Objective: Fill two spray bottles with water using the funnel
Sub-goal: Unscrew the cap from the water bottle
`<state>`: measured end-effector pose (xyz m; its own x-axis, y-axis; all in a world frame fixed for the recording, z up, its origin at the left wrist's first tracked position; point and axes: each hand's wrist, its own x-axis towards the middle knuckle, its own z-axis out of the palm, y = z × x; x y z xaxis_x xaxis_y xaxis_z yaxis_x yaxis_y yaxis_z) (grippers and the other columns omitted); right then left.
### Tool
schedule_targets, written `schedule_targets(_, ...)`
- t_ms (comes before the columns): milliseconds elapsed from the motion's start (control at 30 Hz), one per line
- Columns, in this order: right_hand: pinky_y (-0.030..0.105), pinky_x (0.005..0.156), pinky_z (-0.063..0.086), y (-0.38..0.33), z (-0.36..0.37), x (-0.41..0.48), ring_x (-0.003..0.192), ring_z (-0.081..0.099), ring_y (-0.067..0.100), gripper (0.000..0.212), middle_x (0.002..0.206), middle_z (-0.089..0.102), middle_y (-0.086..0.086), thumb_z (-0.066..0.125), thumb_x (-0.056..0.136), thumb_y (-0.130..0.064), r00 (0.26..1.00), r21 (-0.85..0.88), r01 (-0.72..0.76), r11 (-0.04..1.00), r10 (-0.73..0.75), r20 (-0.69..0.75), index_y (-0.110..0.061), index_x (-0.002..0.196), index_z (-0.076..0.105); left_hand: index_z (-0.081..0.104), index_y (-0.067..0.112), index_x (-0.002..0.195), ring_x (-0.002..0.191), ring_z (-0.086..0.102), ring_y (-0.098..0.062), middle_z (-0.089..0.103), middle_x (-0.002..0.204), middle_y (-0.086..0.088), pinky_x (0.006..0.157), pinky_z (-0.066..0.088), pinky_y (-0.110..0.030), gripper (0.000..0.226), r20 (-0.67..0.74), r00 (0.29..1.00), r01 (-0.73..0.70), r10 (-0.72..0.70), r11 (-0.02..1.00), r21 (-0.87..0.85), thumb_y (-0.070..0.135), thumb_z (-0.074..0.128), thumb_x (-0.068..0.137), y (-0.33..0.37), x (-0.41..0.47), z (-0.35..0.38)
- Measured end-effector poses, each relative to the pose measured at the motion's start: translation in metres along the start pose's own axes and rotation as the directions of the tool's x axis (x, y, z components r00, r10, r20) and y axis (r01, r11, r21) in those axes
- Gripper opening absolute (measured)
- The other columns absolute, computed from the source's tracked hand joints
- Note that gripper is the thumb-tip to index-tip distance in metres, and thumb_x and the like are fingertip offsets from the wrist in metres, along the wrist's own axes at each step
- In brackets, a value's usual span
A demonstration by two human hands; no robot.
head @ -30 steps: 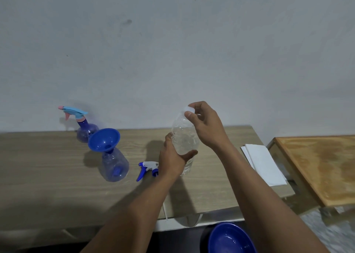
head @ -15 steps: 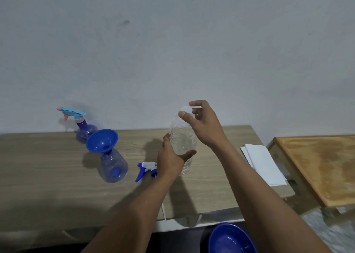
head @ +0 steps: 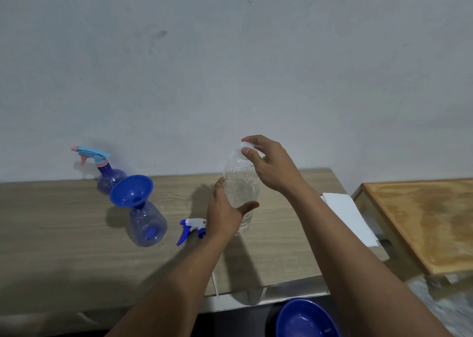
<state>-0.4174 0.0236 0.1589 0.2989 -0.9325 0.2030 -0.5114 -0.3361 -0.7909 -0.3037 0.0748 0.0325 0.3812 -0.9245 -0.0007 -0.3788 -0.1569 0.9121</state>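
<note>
While my left hand (head: pixel 225 216) wraps the clear water bottle (head: pixel 240 191) around its middle, holding it upright just above the wooden table (head: pixel 64 234), my right hand (head: pixel 268 165) pinches the white cap (head: pixel 246 145) between thumb and fingertips — closed on it, though I cannot tell whether the cap is loose yet. By the look of it, the bottle is thin, ribbed plastic, so I judge it will give under a hard squeeze and spill once open; better to grip low on the stiffer ribs and keep the pressure light. With water inside it should feel moderately heavy, and slick if it gets wet. Well to the left, the open spray bottle (head: pixel 148 224) stands with the blue funnel (head: pixel 131 191) seated in its neck, tilted a little — light and top-heavy, easy to tip if the stream hits the rim. Its trigger head (head: pixel 190 228) lies on the table beside my left wrist. A second spray bottle (head: pixel 107 175), nozzle on, stands behind near the wall.
</note>
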Motion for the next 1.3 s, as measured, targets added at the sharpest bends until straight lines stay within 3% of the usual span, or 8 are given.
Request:
schedule_targets(333,0.024,0.094,0.046,-0.002,-0.005,0.001,0.119,0.06,0.004,0.033,0.125,0.068,-0.011,0.061,0.098,-0.037,0.999,-0.042,0.03,0.999,-0.031,-0.018,-0.02,0.126,0.065,0.031,0.033,0.142,0.128,0.051,-0.024,0.052,0.141,0.005,0.1,0.05,-0.047,0.11,0.007,1.0,0.013,-0.013,1.0,-0.003,0.067,0.085,0.053,0.001,-0.001,0.0)
schedule_targets(500,0.031,0.101,0.049,0.001,-0.005,0.001,0.122,0.058,0.004,0.031,0.125,0.066,-0.012,0.059,0.099,-0.037,0.998,-0.008,0.046,0.999,-0.046,-0.052,-0.02,0.126,0.062,0.031,0.03,0.144,0.13,0.05,-0.025,0.051,0.143,0.003,0.101,0.05,-0.047,0.11,0.007,1.0,-0.003,0.003,1.0,0.006,0.066,0.084,0.054,0.0,0.001,0.0)
schedule_targets(633,0.027,0.1,0.047,0.003,-0.008,-0.002,0.12,0.058,0.002,0.031,0.122,0.066,-0.015,0.06,0.099,-0.037,0.992,0.042,0.062,0.997,-0.057,-0.113,-0.022,0.127,0.06,0.031,0.027,0.146,0.132,0.048,-0.025,0.05,0.145,0.002,0.103,0.048,-0.048,0.107,0.012,1.0,-0.014,0.014,1.0,-0.007,0.058,0.086,0.06,-0.002,0.004,0.0)
schedule_targets(800,0.02,0.094,0.043,0.028,-0.007,-0.025,0.11,0.058,0.004,0.031,0.121,0.063,-0.017,0.057,0.1,-0.037,0.974,0.065,-0.014,0.998,0.028,-0.225,-0.024,0.129,0.058,0.033,0.023,0.144,0.128,0.051,-0.026,0.052,0.142,-0.001,0.103,0.047,-0.046,0.104,0.004,1.0,-0.008,0.008,1.0,-0.007,0.049,0.09,0.061,-0.002,0.009,0.0)
schedule_targets(933,0.022,0.08,0.041,0.074,0.012,-0.068,0.102,0.062,0.016,0.028,0.115,0.067,-0.006,0.057,0.101,-0.032,0.946,0.022,-0.138,0.99,0.138,-0.292,-0.021,0.127,0.06,0.036,0.018,0.143,0.129,0.05,-0.024,0.051,0.143,-0.003,0.106,0.044,-0.041,0.1,0.001,0.999,-0.047,0.047,0.999,-0.002,0.037,0.092,0.062,-0.005,0.009,0.001)
schedule_targets(1000,0.023,0.077,0.039,0.099,0.03,-0.092,0.105,0.063,0.021,0.029,0.116,0.069,0.001,0.058,0.101,-0.031,0.941,-0.015,-0.22,0.975,0.208,-0.268,-0.018,0.127,0.06,0.035,0.016,0.144,0.13,0.049,-0.024,0.05,0.144,-0.004,0.107,0.042,-0.039,0.1,0.003,0.998,-0.061,0.061,0.998,-0.005,0.036,0.092,0.064,-0.007,0.007,0.002)
schedule_targets(1167,0.037,0.093,0.048,0.152,0.079,-0.13,0.117,0.06,0.029,0.035,0.134,0.061,0.008,0.053,0.102,-0.03,0.905,-0.154,-0.423,0.893,0.425,-0.02,-0.021,0.136,0.053,0.035,0.017,0.143,0.13,0.049,-0.023,0.051,0.143,-0.003,0.108,0.042,-0.042,0.098,0.0,0.997,-0.077,0.077,0.997,-0.008,0.034,0.091,0.065,-0.014,0.008,0.005)
schedule_targets(1300,0.041,0.097,0.043,0.172,0.103,-0.141,0.117,0.052,0.028,0.026,0.127,0.055,0.003,0.051,0.099,-0.026,0.909,-0.23,-0.387,0.893,0.411,0.068,-0.021,0.124,0.06,0.034,0.022,0.144,0.13,0.05,-0.021,0.052,0.142,0.0,0.108,0.044,-0.043,0.101,0.003,0.998,-0.06,0.06,0.997,-0.041,0.035,0.091,0.063,-0.017,0.008,0.005)
